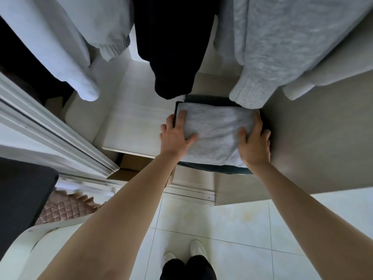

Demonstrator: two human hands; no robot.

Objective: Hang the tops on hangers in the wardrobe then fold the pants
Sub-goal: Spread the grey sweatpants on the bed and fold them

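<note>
A folded light grey pair of pants (214, 134) lies on top of a folded dark pair (220, 169) on the wardrobe's white shelf (131, 126). My left hand (175, 134) grips the stack's left side, thumb on the grey cloth and fingers down the edge. My right hand (255, 140) grips the right side the same way. Above hang several tops: a white sweatshirt (66, 37), a black top (173, 57) and a grey knit sweater (282, 47).
The wardrobe's white sliding-door frame (50, 128) runs down the left. A cardboard box (133, 168) sits under the shelf. A beige panel (314, 138) bounds the right side. Below are a tiled floor (232, 229), my feet, and a pink quilted cover (66, 207) at the left.
</note>
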